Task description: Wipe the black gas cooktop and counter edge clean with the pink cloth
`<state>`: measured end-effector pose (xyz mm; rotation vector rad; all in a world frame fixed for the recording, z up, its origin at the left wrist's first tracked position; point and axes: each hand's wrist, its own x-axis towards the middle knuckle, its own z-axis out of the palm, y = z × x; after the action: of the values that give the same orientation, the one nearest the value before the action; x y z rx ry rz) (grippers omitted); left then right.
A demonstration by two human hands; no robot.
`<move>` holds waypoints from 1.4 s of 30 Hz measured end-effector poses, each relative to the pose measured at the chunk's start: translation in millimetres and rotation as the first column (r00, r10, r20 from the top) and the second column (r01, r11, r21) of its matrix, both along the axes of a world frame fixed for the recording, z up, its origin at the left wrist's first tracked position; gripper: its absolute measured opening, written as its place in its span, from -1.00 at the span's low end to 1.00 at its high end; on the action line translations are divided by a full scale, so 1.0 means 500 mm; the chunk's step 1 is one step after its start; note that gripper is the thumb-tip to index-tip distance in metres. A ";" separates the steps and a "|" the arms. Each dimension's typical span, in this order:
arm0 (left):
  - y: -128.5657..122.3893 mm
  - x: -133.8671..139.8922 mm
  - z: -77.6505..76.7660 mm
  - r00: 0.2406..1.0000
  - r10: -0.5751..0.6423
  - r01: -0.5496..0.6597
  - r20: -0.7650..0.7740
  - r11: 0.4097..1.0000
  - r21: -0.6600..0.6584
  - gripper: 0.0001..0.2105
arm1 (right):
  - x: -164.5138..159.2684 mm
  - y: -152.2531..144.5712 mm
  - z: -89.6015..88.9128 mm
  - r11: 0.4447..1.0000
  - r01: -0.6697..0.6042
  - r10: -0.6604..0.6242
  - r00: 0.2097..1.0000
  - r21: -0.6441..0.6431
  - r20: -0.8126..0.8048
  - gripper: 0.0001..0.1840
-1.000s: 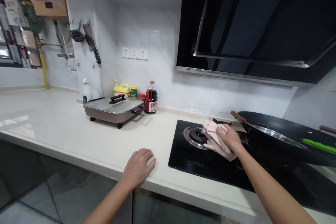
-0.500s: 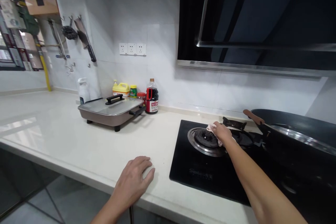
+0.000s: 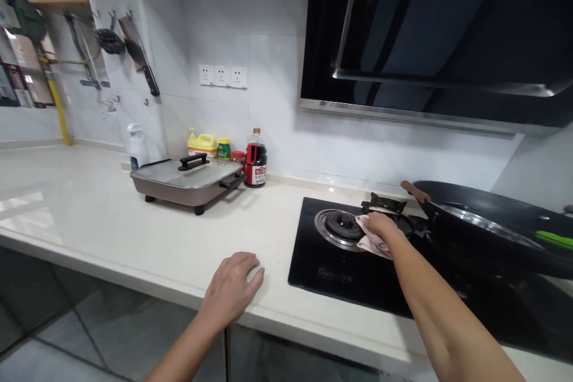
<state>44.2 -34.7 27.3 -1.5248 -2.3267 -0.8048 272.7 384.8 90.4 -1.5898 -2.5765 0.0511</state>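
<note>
My right hand (image 3: 379, 224) is closed on a pale pink cloth (image 3: 375, 245), which lies against the right side of the left burner (image 3: 342, 225). That burner, dark with a steel ring, sits in the black glass gas hob (image 3: 322, 262). Just behind the hand is a black pan support (image 3: 387, 203), off the burner. My left hand (image 3: 233, 283) rests on the white countertop (image 3: 147, 239) near its front edge, left of the hob, fingers loosely curved and holding nothing.
A lidded electric pan (image 3: 188, 182) stands left on the counter, beside a soy sauce bottle (image 3: 256, 161) and a spray bottle (image 3: 137, 146). A large wok (image 3: 474, 221) covers the hob's right side. The range hood (image 3: 416, 30) overhangs the hob. A cleaver (image 3: 138, 54) hangs on the wall.
My right hand has shifted with the cloth to the right side of the burner, and more of the cloth shows. The view has turned slightly right. My left hand stays on the counter.
</note>
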 end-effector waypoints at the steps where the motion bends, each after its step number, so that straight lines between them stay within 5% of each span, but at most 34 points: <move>1: 0.000 0.001 0.000 1.000 -0.002 0.002 -0.003 1.000 -0.005 -0.70 | 0.010 -0.016 -0.002 1.000 0.012 -0.012 1.000 -0.008 0.006 -0.51; 16: 0.002 0.005 0.002 0.999 -0.051 0.052 -0.015 0.998 0.033 -0.74 | 0.040 -0.320 -0.012 0.993 -0.078 0.080 0.997 0.088 -0.019 -0.62; 25: 0.005 -0.004 -0.009 0.995 -0.079 0.081 -0.067 0.996 0.033 -0.73 | -0.023 -0.443 -0.013 0.982 -0.137 0.151 0.983 0.131 -0.100 -0.67; 32: 0.008 -0.013 -0.005 0.997 -0.053 0.053 -0.055 0.999 0.002 -0.73 | -0.106 -0.551 -0.023 0.939 -0.303 0.330 0.927 0.165 -0.175 -0.68; 42: 0.004 -0.010 0.024 0.999 -0.031 0.031 0.022 0.999 -0.030 -0.70 | -0.054 -0.583 -0.047 0.879 -0.450 0.476 0.844 0.155 -0.249 -0.48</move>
<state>39.2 -32.5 39.4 -1.5759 -2.3465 -0.8009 245.7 93.2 67.0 -0.8209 -2.6191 0.1828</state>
